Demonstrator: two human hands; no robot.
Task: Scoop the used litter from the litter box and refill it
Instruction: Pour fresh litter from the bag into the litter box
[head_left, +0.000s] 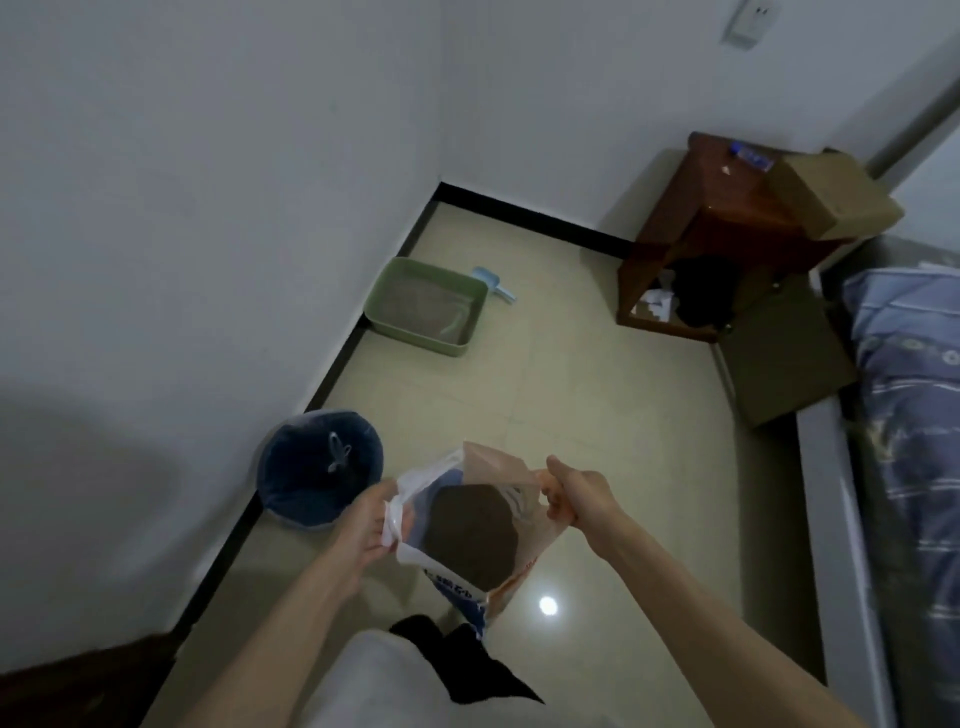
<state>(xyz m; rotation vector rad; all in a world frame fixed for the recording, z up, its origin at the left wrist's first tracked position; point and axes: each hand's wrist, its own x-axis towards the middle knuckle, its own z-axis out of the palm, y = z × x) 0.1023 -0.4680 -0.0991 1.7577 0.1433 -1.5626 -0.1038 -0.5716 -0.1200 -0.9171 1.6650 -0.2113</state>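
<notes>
Our left hand (370, 525) pinches the white left edge of the litter bag (480, 525), thumb and fingers curled over the folded rim, while our right hand (574, 493) grips the orange right edge in a closed fist. Between them the mouth of the bag is pulled wide, and we look straight down onto the dark brown litter (470, 535) inside. The bag hangs upright above the glossy beige floor (597, 415), just in front of our legs. To the left of the bag, close to the wall, stands a round blue trash bin (296, 483) lined with a clear plastic bag. Farther along the same wall, well apart from the bin, sits the green litter box (382, 291), with greyish litter spread in it. A light blue scoop (493, 283) lies on the floor just beside the box's far right corner. At the right, a reddish wooden nightstand (722, 208) bears a cardboard box (831, 192), and a bed (909, 395) runs along the right edge.
</notes>
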